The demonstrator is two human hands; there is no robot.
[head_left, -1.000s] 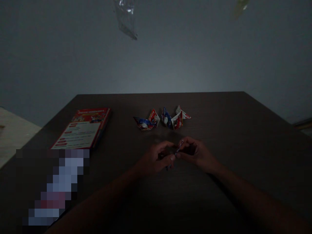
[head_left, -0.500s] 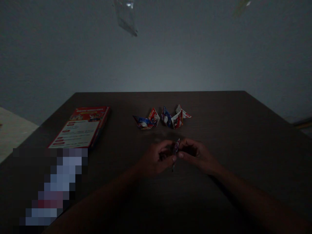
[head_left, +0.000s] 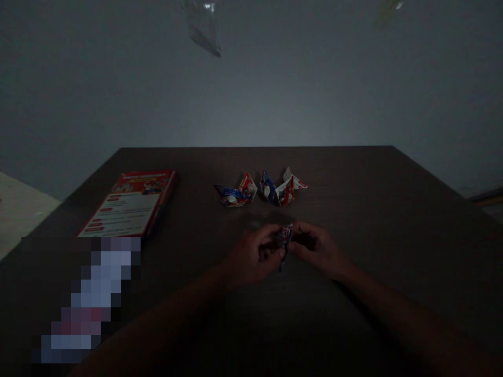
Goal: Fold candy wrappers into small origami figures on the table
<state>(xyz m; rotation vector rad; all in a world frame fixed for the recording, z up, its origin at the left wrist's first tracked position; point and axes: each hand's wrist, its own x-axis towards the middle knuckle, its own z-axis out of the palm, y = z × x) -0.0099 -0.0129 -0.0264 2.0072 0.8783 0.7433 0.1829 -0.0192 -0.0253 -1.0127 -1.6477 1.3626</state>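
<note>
Between my two hands is a small piece of folded printed paper [head_left: 286, 235], dark with red and white print, seen nearly edge-on. My left hand [head_left: 253, 254] pinches it from the left, thumb and fingers closed on it. From the right, my right hand [head_left: 320, 248] grips its other side with thumb and forefinger. Just beyond the hands, on the table, stand folded paper boats: one blue and red boat [head_left: 236, 191] on the left and a blue, red and white folded piece [head_left: 277, 188] on the right. The light is dim, so the held paper's folds are hard to make out.
A stack of red-and-white printed sheets or booklets [head_left: 129, 204] lies on the left of the dark table [head_left: 338, 178]. A pixelated patch hides what is in front of it. Behind the table rises a plain wall [head_left: 298, 78] with a clear plastic piece [head_left: 204, 31] on it.
The folded paper has turned slightly, so more of its printed face shows. Both hands keep hold of it with little movement.
</note>
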